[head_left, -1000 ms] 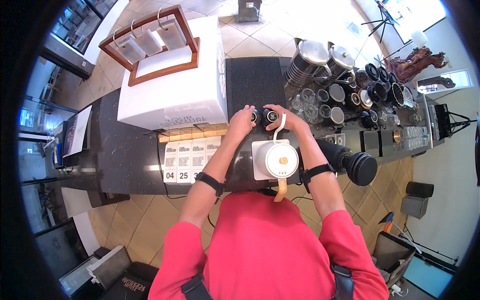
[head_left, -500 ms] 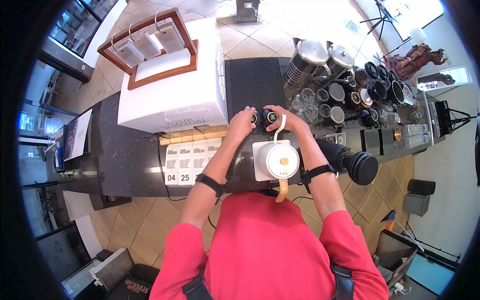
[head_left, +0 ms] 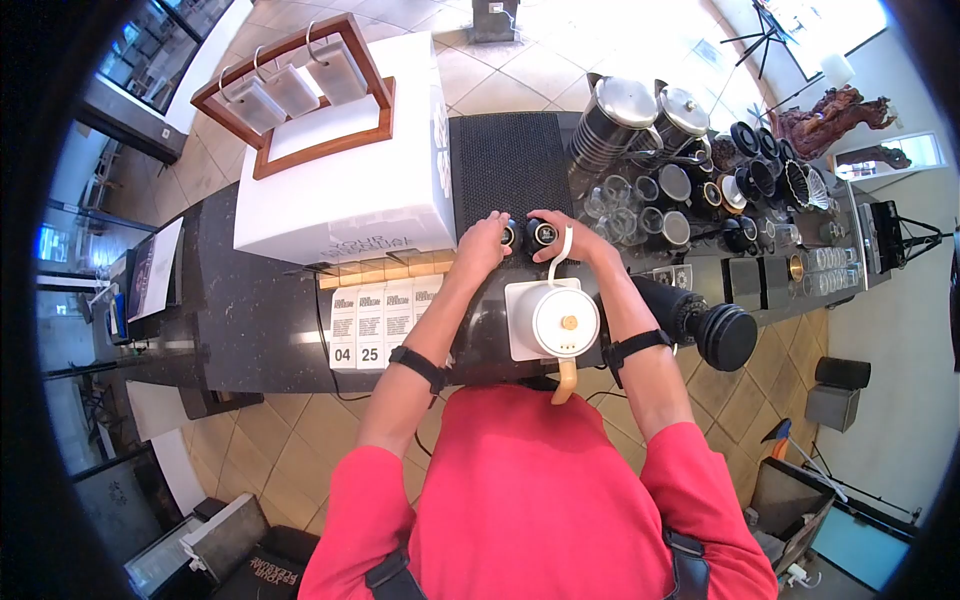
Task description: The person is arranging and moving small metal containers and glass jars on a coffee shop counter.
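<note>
My left hand (head_left: 484, 244) is closed around a small black round container (head_left: 509, 237), its fingers over the far side. Beside it, my right hand (head_left: 574, 240) grips a second small black round container (head_left: 542, 235) with a pale mark on its top. The two containers stand close together at the near edge of a black ribbed mat (head_left: 512, 165). Just nearer to me, a white gooseneck kettle (head_left: 566, 321) with a tan handle sits on a white square base (head_left: 520, 345). Its spout rises next to my right hand.
On the left stand a large white box (head_left: 345, 190) with a wooden frame (head_left: 330, 150) on it and printed cards (head_left: 370, 328). Glass cups (head_left: 618, 215), metal canisters (head_left: 622, 105) and drippers crowd the right. A black coffee grinder (head_left: 725, 335) lies beyond my right forearm.
Both hands stay on the black containers in nearly the same place. The whole view has shifted very slightly; nothing else has visibly moved.
</note>
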`<state>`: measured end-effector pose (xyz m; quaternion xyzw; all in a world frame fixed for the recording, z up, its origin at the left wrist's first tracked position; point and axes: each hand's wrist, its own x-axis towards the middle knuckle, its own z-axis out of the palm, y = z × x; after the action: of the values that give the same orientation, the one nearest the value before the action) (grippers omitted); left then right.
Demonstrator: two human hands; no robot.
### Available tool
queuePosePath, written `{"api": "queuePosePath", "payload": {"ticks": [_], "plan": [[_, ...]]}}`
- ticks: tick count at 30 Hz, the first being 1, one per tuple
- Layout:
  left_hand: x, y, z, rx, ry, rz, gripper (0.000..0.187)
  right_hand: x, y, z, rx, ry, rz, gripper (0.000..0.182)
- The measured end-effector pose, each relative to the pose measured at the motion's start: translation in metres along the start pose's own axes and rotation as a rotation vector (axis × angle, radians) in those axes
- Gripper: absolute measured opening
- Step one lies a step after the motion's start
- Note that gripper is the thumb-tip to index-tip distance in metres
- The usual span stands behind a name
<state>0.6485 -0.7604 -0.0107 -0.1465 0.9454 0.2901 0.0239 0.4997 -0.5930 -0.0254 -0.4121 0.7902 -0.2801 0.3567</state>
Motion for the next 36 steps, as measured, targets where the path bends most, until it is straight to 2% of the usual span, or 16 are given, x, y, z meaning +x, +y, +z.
{"api": "queuePosePath", "payload": {"ticks": [23,26,28,30,33,35,36], "plan": [[0.001,-0.001,0.007,0.025,0.013,0.008,0.058,0.0,-0.005,-0.005,-0.026,-0.077,0.013,0.1],[0.002,-0.002,0.011,0.024,0.012,0.018,0.059,0.001,-0.002,-0.004,-0.032,-0.062,0.007,0.103],[0.002,0.0,0.013,0.011,-0.066,-0.035,0.065,-0.004,-0.002,-0.006,-0.025,-0.028,-0.006,0.103],[0.001,-0.003,0.016,0.041,-0.039,-0.004,0.068,-0.008,-0.003,-0.011,-0.019,0.008,-0.014,0.103],[-0.004,-0.003,0.016,0.026,0.004,0.026,0.067,-0.015,-0.005,-0.027,0.02,0.076,0.007,0.1],[-0.016,0.007,0.004,-0.016,0.022,0.033,0.064,-0.022,-0.011,-0.041,-0.235,0.119,0.04,0.092],[-0.027,0.014,-0.007,-0.126,0.155,0.12,0.054,-0.039,-0.042,-0.052,-0.249,0.167,0.1,0.079]]}}
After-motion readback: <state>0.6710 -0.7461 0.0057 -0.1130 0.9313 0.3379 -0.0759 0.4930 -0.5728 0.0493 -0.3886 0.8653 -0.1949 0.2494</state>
